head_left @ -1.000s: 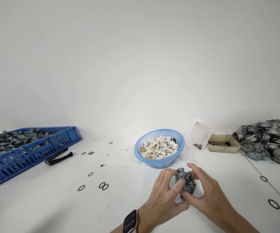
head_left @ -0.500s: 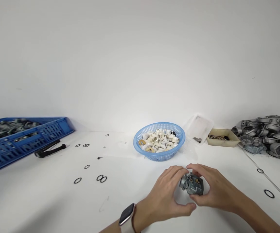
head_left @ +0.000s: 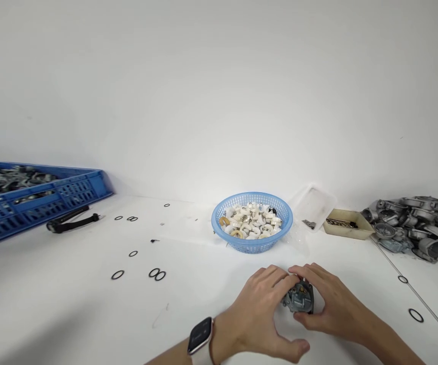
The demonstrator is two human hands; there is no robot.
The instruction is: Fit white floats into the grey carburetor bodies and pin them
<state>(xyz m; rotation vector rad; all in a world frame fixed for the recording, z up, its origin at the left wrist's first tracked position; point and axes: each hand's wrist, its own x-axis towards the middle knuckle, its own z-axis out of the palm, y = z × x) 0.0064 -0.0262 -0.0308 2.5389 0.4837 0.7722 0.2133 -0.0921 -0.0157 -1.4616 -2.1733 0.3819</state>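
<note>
A grey metal carburetor body [head_left: 298, 299] with small brass fittings is held just above the white table, between my hands. My right hand [head_left: 327, 304] grips it from the right, thumb at the lower edge and fingertips over the top. On the left side, my left hand [head_left: 259, 309] curls its fingers against the upper left of the body and helps hold it. The left thumb sticks out below, apart from the part. Left fingertips partly hide the carburetor's far side. A smartwatch [head_left: 201, 335] is on the left wrist.
A blue basket [head_left: 252, 246] holds white ring-shaped parts. Right of it are a clear tray [head_left: 314, 205], a cream box [head_left: 346, 230] with small parts, and piled metal castings [head_left: 416, 228]. At left stand a blue crate [head_left: 82, 190], a black-handled tool [head_left: 74, 223] and scattered black rings [head_left: 117, 275].
The carburetor body has turned slightly in my hands, and my left fingers reach further over it. My left thumb has dropped lower and spread away. The view has tilted a little.
</note>
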